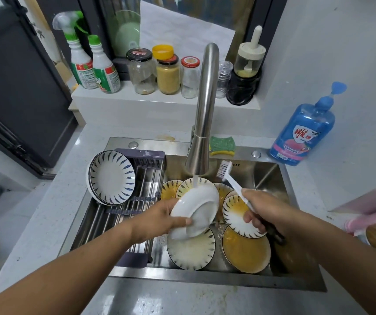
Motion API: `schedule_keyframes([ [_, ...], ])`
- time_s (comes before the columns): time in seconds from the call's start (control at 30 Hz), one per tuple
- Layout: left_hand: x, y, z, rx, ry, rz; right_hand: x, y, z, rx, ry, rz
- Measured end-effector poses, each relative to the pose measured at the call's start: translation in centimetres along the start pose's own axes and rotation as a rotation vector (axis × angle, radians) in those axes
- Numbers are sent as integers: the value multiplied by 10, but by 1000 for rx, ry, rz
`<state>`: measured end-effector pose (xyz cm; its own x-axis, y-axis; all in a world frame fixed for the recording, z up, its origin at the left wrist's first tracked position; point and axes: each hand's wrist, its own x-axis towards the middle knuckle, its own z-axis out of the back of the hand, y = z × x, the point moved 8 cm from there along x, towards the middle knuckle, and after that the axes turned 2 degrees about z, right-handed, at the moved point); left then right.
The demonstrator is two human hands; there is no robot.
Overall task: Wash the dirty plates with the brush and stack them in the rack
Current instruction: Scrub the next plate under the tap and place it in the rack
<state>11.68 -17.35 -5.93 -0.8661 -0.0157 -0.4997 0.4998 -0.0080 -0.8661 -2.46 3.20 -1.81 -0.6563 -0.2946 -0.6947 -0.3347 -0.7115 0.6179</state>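
Note:
My left hand (163, 220) grips a white plate (198, 208) by its rim, tilted with its underside up under the running water from the faucet (201, 133). My right hand (264, 211) holds the white brush (232, 180) by its handle, bristles raised up and away from the plate. Several dirty plates with blue leaf rims and yellow residue lie in the sink (271, 176), one (246, 252) at the front right. Two washed plates (111, 179) stand on edge at the back left of the rack (134, 205).
A green and yellow sponge (222, 145) lies behind the faucet. A blue dish soap bottle (305, 130) stands on the counter at the right. Jars and spray bottles line the sill behind the sink. Pink items sit at the far right edge.

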Motion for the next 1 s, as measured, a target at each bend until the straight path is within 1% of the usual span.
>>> schedule_keyframes([
  [0.07, 6, 12, 3, -167, -50, 91, -14, 15, 10, -312, -68, 246],
  [0.13, 12, 20, 4, -266, -92, 147, -31, 29, 9, -622, -69, 459],
  [0.2, 16, 21, 2, -339, -115, 176, -45, 37, 1, -886, -60, 565],
  [0.27, 18, 17, -3, -382, -92, 178, -58, 44, -13, -1071, -78, 682],
  [0.33, 21, 11, -10, -412, -46, 166, -63, 49, -21, -1135, -111, 778],
  [0.37, 22, 10, -14, -415, -24, 160, -59, 53, -19, -1145, -132, 780],
  [0.47, 25, 11, -22, -416, 4, 142, -39, 61, -3, -1173, -142, 652],
  [0.53, 26, 12, -26, -460, 11, 141, -38, 67, -3, -1200, -114, 632],
  [0.6, 29, 14, -26, -545, 17, 139, -47, 74, -16, -1243, -84, 695],
  [0.7, 33, 21, -21, -751, 38, 135, -60, 77, -38, -1355, -61, 816],
  [0.8, 30, 15, -21, -960, 106, 108, -65, 75, -42, -1411, -77, 841],
  [0.9, 23, 2, -21, -1105, 180, 26, -72, 76, -43, -1454, -124, 883],
  [0.93, 24, 0, -20, -1127, 164, 19, -75, 76, -43, -1461, -144, 893],
  [1.0, 29, 1, -17, -1140, 89, 75, -79, 72, -42, -1506, -163, 898],
])
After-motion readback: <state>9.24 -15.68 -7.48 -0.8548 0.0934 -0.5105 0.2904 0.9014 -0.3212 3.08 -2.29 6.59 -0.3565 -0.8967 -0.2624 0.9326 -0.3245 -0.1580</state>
